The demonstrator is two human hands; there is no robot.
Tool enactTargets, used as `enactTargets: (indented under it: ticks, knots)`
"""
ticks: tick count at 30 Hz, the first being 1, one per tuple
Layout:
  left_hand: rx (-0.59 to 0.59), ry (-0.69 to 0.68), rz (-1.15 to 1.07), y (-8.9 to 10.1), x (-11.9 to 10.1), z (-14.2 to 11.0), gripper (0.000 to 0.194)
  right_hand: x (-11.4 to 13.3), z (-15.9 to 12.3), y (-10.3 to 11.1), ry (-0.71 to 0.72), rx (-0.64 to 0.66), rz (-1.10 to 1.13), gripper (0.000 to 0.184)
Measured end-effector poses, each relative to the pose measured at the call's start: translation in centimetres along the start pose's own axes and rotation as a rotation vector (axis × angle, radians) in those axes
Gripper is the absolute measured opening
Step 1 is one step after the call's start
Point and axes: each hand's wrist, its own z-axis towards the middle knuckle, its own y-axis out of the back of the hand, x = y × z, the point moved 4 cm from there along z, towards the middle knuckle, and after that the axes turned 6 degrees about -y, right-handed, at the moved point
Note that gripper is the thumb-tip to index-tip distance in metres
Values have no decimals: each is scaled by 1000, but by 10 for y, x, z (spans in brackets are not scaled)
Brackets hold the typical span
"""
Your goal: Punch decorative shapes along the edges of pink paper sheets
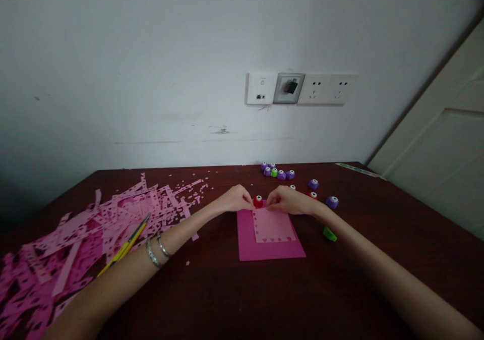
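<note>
A light pink sheet of paper point(275, 224) lies over a darker magenta sheet point(249, 250). Small punched shapes run along its left and lower edges. At its upper left corner my left hand point(236, 199) is closed, fingertips pinching the paper. My right hand point(288, 200) has thumb and fingers closed on the upper edge of the same sheet. Between the two hands, right at that upper edge, sits a red craft punch point(257, 201) with a white top; whether the paper reaches into it cannot be made out.
Pink punched paper scraps point(86, 234) heap on the left, with a yellow cutter knife point(126, 246) on them. Several purple punches point(281, 175) and a green punch point(274, 172) stand near the wall. A green piece point(329, 234) lies by my right forearm. Wall sockets point(327, 89) are above.
</note>
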Motion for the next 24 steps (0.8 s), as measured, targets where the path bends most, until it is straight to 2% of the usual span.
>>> enactTargets:
  ticks: [11,24]
  knots:
    - [-26,37,-145,-5,17,2,26,-9,3,-3,-3,2,111,21]
    - [-58,78,-59,-8,15,1,25,-12,5,-6,9,-18,108,19]
